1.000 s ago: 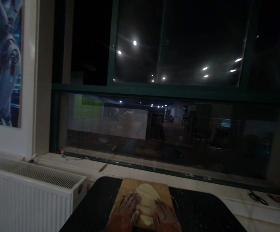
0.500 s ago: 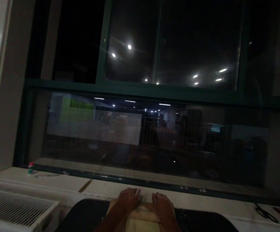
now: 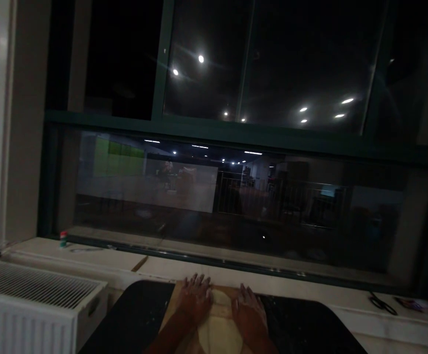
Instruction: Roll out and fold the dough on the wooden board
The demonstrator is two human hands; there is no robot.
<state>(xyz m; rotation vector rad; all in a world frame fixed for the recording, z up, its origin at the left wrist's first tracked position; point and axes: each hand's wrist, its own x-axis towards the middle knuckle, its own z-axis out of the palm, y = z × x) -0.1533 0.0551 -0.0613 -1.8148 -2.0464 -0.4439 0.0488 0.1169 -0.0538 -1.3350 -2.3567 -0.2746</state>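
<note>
A pale, flat sheet of what looks like dough (image 3: 219,337) lies on a light wooden board (image 3: 169,314) at the bottom middle. Across it, between my hands, runs a wooden band that looks like a rolling pin (image 3: 222,310); its ends are hidden under my palms. My left hand (image 3: 195,297) lies flat at the left end, fingers stretched forward and apart. On the right end rests my right hand (image 3: 250,309), its fingers extended too. White powder coats the fingers of both hands. The dim light blurs the detail.
The board lies on a black table (image 3: 140,309) against a white windowsill (image 3: 273,282). Scissors (image 3: 382,304) are on the sill to the right. A small red-and-green container (image 3: 63,239) stands at its left end. A white radiator (image 3: 40,305) is at left, and a dark window (image 3: 214,191) rises ahead.
My fingers have gone from curled to stretched out. More of the pale sheet shows beyond the wooden band. The camera view has shifted slightly.
</note>
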